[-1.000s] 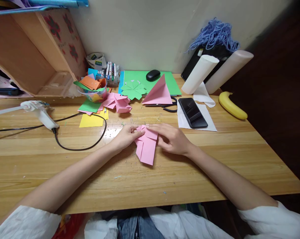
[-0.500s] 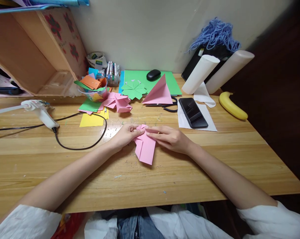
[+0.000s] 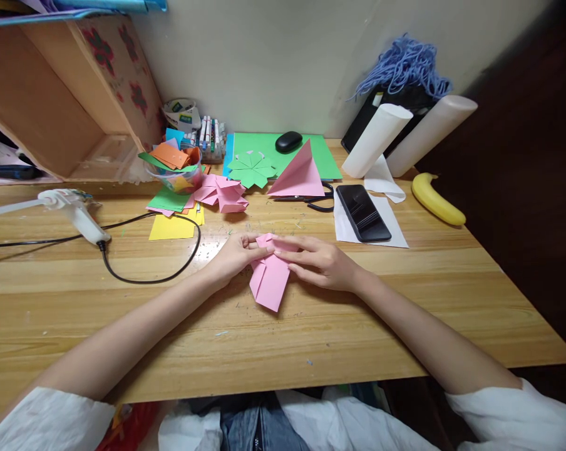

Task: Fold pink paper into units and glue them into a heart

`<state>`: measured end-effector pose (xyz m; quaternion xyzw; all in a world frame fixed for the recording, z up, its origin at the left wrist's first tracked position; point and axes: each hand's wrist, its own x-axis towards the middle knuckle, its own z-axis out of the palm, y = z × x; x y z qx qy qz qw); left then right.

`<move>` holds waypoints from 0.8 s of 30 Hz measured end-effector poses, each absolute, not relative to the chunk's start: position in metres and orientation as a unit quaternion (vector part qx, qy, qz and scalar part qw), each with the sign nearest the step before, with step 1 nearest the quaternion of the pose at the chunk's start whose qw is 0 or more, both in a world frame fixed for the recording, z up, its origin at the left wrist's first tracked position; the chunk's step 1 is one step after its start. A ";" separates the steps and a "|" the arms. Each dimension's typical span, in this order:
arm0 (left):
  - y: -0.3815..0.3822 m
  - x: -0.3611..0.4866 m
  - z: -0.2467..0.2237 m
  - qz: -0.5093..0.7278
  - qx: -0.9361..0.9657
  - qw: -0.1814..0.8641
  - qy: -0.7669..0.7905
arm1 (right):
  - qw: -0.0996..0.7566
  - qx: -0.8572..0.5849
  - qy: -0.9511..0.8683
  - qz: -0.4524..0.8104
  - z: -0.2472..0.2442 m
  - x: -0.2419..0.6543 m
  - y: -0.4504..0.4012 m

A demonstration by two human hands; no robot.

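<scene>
A folded pink paper (image 3: 272, 283) is held a little above the desk, its wide end towards me and its creased narrow end away. On its left edge my left hand (image 3: 240, 255) is closed, with the thumb on top and fingers partly hidden behind. My right hand (image 3: 321, 262) has its fingers pressed against the paper's upper right side, the fingertips near the left thumb. Beyond my hands lie a pink folded piece (image 3: 221, 193), a pink paper cone shape (image 3: 302, 172) and a green paper flower (image 3: 252, 168).
A glue gun (image 3: 79, 216) with a looping black cable lies left. Scissors (image 3: 321, 200), a phone (image 3: 362, 213) on white paper and a banana (image 3: 437, 199) are right. Coloured scraps fill a plastic tub (image 3: 177, 178). White rolls (image 3: 377, 141) lean at the back right.
The pink paper's near end has swung slightly left, so the sheet is more tilted. My right fingers have shifted a little on its right side.
</scene>
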<state>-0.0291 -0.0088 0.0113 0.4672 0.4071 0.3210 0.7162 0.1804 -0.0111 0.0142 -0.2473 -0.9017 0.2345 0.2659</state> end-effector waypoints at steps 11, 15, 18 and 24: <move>-0.012 -0.024 0.016 0.276 0.521 0.650 0.480 | 0.289 -0.452 -0.601 0.592 0.009 0.167 -0.010; -0.013 -0.023 0.018 0.263 0.544 0.641 0.473 | 0.282 -0.452 -0.581 0.616 0.008 0.165 -0.010; -0.015 -0.021 0.018 0.265 0.547 0.644 0.465 | 0.298 -0.461 -0.593 0.589 0.008 0.162 -0.013; -0.017 -0.018 0.017 0.275 0.551 0.647 0.450 | 0.311 -0.458 -0.614 0.562 0.009 0.158 -0.016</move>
